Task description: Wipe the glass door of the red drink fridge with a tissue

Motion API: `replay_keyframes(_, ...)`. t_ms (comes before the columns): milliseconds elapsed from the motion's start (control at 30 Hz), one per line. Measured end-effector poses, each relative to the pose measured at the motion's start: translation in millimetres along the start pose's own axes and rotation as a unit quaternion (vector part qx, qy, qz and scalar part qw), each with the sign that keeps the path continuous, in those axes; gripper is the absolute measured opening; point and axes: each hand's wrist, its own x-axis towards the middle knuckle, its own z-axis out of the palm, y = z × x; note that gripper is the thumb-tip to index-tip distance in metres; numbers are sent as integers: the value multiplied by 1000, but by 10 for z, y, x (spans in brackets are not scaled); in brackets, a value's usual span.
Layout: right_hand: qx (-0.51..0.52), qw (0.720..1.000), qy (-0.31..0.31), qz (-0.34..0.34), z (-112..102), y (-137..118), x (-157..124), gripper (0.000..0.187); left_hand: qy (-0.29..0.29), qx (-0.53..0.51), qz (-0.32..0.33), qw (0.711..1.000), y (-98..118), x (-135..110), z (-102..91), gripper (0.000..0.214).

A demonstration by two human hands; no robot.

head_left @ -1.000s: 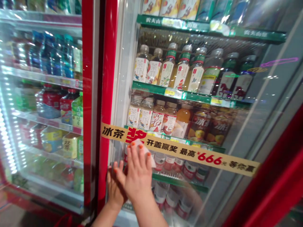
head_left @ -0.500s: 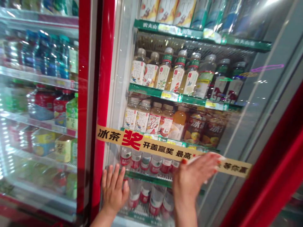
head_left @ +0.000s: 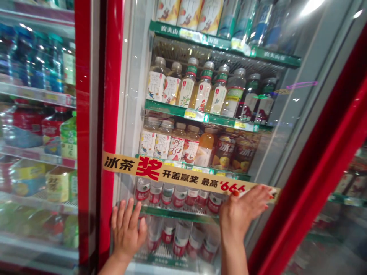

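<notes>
A long tan strip [head_left: 183, 176] with black and red Chinese lettering runs across the glass door [head_left: 126, 114] of a drinks fridge. It slopes down to the right. My right hand [head_left: 243, 210] lies over its right part, fingers stretched out together and pointing right, covering some of the lettering. A pale edge shows near those fingertips; I cannot make out what it is. Below the strip's left end, my left hand [head_left: 127, 227] rests flat against the door by the red frame [head_left: 111, 95], fingers extended upward.
Behind the glass, several tea bottles [head_left: 156, 82] line green-edged shelves [head_left: 174, 107]. A second fridge with blue-capped bottles [head_left: 40, 57] stands on the left. The door's red right edge [head_left: 312, 183] slants across, with more shelves visible beyond it.
My right hand has slid rightward along the strip, uncovering red digits. My left hand stays flat on the door. The whole view has shifted, so the fridge appears further left.
</notes>
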Motion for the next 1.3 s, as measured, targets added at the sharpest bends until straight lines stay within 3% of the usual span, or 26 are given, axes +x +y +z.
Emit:
replay_keyframes(67,-19,996,-10,-91,53,-191,-181,84,10,-17,-15,1000,71,97,-55,88)
replay_keyframes(133,-26,968,-44,-244,99,-373,-421,87,21,-33,-21,999,174,291,-130,86)
replay_keyframes(200,-18,935,-71,-347,85,-344,-536,85,33,-47,-8,998,276,583,-198,83)
replay_keyframes(233,-18,929,-75,-362,52,-236,-507,84,36,-51,5,998,313,755,-218,81)
replay_keyframes(300,-32,954,-56,-294,-42,81,-276,85,27,-56,21,998,341,1108,-217,81)
replay_keyframes(367,-46,986,-18,-161,-121,349,52,84,3,-53,27,998,318,1406,-158,83)
replay_keyframes(433,-51,997,9,-65,-142,417,246,83,-22,-46,28,998,284,1593,-63,85)
replay_keyframes(467,-49,997,11,-56,-130,375,248,83,-30,-43,27,998,273,1642,-15,85)
replay_keyframes(533,-41,990,-23,-131,-83,218,89,86,-41,-37,25,998,264,1668,62,86)
replay_keyframes(633,-27,935,-82,-345,-60,125,-191,91,-35,-31,24,999,266,1629,111,86)
replay_keyframes(667,-31,925,-84,-370,-81,176,-197,90,-31,-29,23,999,268,1616,115,85)
replay_keyframes(700,-39,932,-73,-352,-114,254,-142,89,-26,-26,23,999,271,1608,117,85)
replay_keyframes(767,-60,973,-30,-223,-177,401,105,84,-20,-22,24,999,279,1605,117,85)
replay_keyframes(833,-67,991,2,-120,-192,406,357,82,-16,-18,23,999,284,1612,116,85)
replay_keyframes(867,-66,992,7,-108,-177,338,417,83,-14,-17,24,999,285,1617,115,85)
replay_keyframes(933,-57,985,-21,-159,-123,118,362,86,-14,-17,25,999,284,1622,109,85)
replay_keyframes(1000,-37,954,-74,-288,-78,-69,154,90,-14,-19,29,999,281,1623,101,84)
replay_keyframes(1067,-21,915,-97,-391,-76,-84,-15,91,-12,-22,30,999,281,1623,99,83)
replay_keyframes(1100,-21,914,-91,-394,-92,-26,-36,90,-12,-23,30,999,283,1623,101,82)
replay_keyframes(1133,-25,931,-74,-355,-113,54,-7,87,-10,-24,29,999,286,1625,105,81)
replay_keyframes(1200,-34,977,-32,-206,-144,175,150,81,-6,-26,28,999,293,1628,115,80)
replay_keyframes(1267,-31,995,-1,-94,-127,110,293,80,-1,-26,25,999,295,1630,124,81)
replay_keyframes(1300,-28,996,5,-79,-98,-5,314,81,0,-25,24,999,293,1629,127,81)
